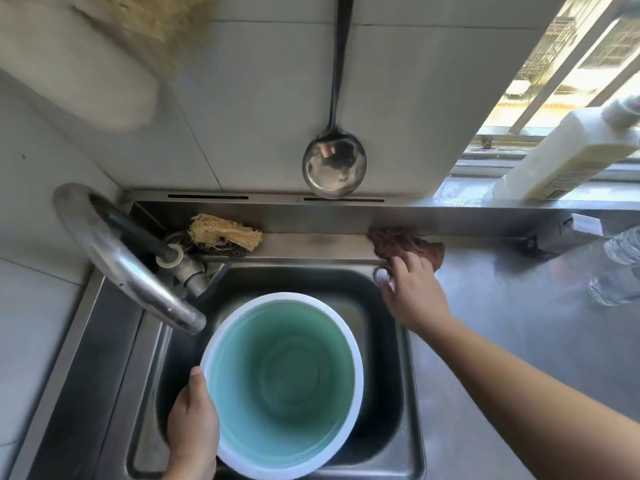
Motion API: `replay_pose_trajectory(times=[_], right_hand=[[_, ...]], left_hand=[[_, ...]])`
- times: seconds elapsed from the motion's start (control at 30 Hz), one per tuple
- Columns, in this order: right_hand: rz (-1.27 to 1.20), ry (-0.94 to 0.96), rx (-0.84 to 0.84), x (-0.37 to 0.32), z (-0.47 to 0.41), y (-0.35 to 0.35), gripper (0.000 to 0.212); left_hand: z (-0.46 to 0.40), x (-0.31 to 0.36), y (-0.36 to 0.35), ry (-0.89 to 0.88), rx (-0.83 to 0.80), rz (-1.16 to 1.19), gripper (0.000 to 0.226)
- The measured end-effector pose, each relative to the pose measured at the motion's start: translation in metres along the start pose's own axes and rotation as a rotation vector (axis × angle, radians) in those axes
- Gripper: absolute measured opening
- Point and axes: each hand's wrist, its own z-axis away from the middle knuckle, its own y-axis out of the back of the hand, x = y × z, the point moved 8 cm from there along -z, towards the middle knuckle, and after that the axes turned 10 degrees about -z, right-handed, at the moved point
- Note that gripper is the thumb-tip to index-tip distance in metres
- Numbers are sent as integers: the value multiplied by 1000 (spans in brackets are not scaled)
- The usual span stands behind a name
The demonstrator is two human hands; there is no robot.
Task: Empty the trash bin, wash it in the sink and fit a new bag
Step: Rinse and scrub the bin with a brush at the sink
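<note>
Bin: the round plastic trash bin, green inside with a white rim, sits in the steel sink. It looks empty and has no bag in it.
Left hand: the left hand holds the bin by its near left side, with the thumb on the white rim.
Right hand: the right hand reaches to the back right corner of the sink. Its fingers touch a crumpled brown cloth and lie by a small white knob. I cannot tell if it has a grip on the cloth yet or is just touching it.
Tap: the bent silver tap ends just beside the bin's rim, on the left. No water shows.
Step now: I think it is washing time, and the cloth is being fetched.
How to do it well: keep the bin steady with the left hand. Slide the bin's mouth under the tap. Rub the cloth all round the inside and the rim.
Close by: a yellow stringy scrubber lies on the ledge behind the sink. A shiny metal ladle hangs on the wall.
Hard to see: the bin's outside and bottom are hidden. The pale bottle on the right is blurry. No new bag is in view.
</note>
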Motion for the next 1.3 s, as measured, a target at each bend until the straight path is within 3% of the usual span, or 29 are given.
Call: replay_pose_trajectory(times=[0.17,0.23,0.33,0.5,0.7,0.87,1.03,1.17,1.23,1.3], right_hand=[[249,-5,-128,28,-39,-10,66],[191,-52,-98,32,-46,-17,61],[4,-181,97,37,-51,-15,46],[-65,-360,222,45,-54,-24,52],[37,-321,229,43,-53,-30,47],[-41,-227,208,45,-46,-26,30],[-377,-315,169,54,-23,-19,17],[-534,-438,146,56,13,-11,28],[-786,-599,233,54,33,0,35],[-1232,-755,344,40,51,8,28]], left_hand=[[-2,0,0,3,11,-8,55],[-1,0,-1,4,13,-1,54],[0,-4,-3,19,1,32,45],[-2,-8,-4,26,-2,62,41],[-2,-11,-3,42,10,54,45],[-1,-9,-3,53,-16,28,48],[2,-6,-3,64,-40,15,44],[0,1,1,-17,-14,-52,39],[-1,4,3,-59,-1,-101,35],[-3,3,2,-78,-2,-133,33]])
